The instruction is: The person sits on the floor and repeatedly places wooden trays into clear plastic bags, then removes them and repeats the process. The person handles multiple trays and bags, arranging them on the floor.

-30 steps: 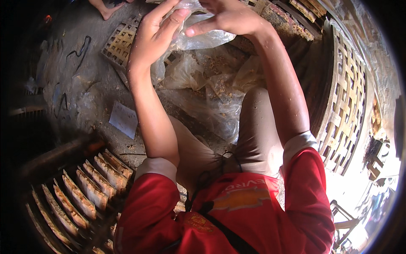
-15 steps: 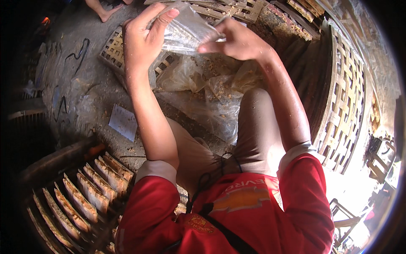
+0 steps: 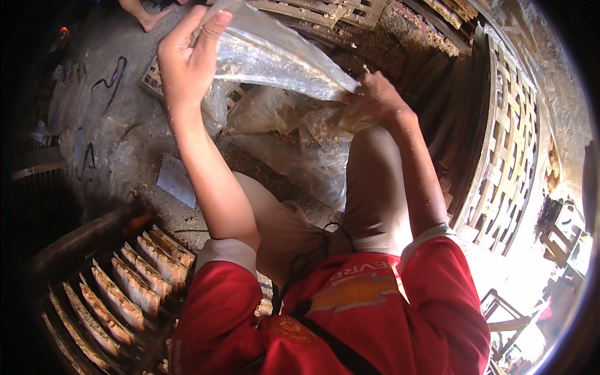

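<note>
– Where's the clear plastic bag [image 3: 275, 59]?
– Stretched above the knees; left hand [image 3: 187, 62] pinches its upper edge, right hand [image 3: 375, 100] closes on the lower end, over crumpled plastic sheets [image 3: 300, 150]

The plastic bag [image 3: 275, 59] is clear and glossy, speckled with pale tan crumbs. The shirt [image 3: 350, 319] is bright red with a yellow emblem and white sleeve cuffs, the shorts [image 3: 369, 206] beige. The floor [image 3: 119, 119] is grey with dark scrawled lines; the woven bamboo trays [image 3: 506, 150] are straw-coloured lattice.
</note>
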